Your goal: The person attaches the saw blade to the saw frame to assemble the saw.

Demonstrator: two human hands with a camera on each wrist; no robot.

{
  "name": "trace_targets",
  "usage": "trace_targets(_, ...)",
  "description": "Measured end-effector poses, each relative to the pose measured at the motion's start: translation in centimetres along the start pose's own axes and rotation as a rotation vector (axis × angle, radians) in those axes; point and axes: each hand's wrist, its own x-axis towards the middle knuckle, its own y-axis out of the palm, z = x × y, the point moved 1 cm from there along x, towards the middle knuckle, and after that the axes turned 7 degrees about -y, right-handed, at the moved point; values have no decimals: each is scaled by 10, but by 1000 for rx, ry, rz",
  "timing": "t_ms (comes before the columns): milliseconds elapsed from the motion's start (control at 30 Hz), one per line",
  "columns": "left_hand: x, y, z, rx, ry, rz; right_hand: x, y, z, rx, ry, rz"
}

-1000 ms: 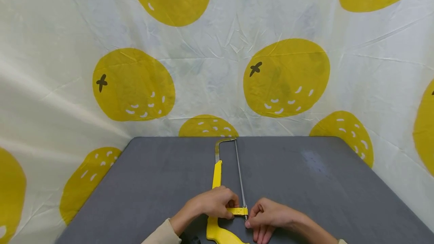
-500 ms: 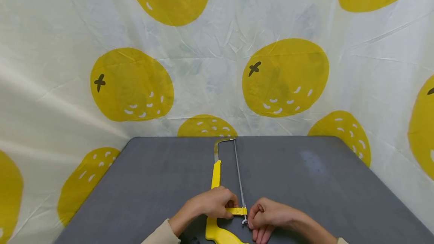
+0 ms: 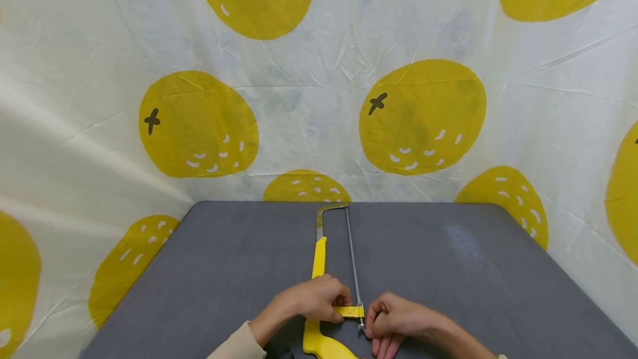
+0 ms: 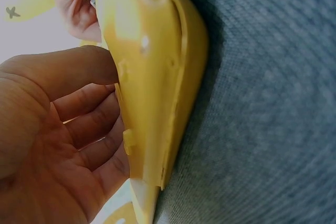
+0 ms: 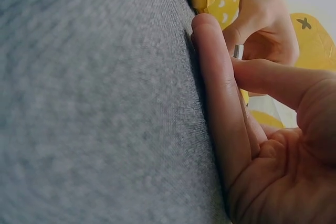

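Observation:
A yellow-handled hacksaw (image 3: 319,259) lies on the grey table, its metal front bow pointing away and its thin blade (image 3: 353,259) along the right side. My left hand (image 3: 319,297) grips the yellow frame, thumb and fingers around the short arm at the blade's near end. In the left wrist view the yellow handle (image 4: 149,77) fills the middle, with the left thumb against it. At the blade's near end sits a small metal wing nut (image 3: 361,326). My right hand (image 3: 396,317) pinches at it with thumb and curled forefinger; one metal wing (image 5: 238,51) shows above the thumb tip.
The grey table (image 3: 448,270) reaches back to a pale cloth (image 3: 309,121) printed with large yellow fruit, hanging behind and at both sides. Something small and dark (image 3: 286,354) shows at the bottom edge, left of the saw handle.
The right fingertips have shifted slightly around the wing nut, which they covered a second ago and which now shows beside them. The left hand and the hacksaw stay in place.

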Motion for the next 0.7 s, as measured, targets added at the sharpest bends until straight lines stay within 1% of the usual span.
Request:
trace_targets(133, 0, 1, 0, 4, 4, -6, 0, 0, -1, -4, -1, -14)
trace_targets(333, 0, 3, 1, -11, 6, 15, 1, 1, -5, -14, -1, -4)
trace_targets(533, -2, 3, 2, -11, -3, 11, 0, 3, -1, -21, 1, 8)
trace_targets(700, -1, 2, 2, -19, -11, 12, -1, 4, 2, -32, 10, -6)
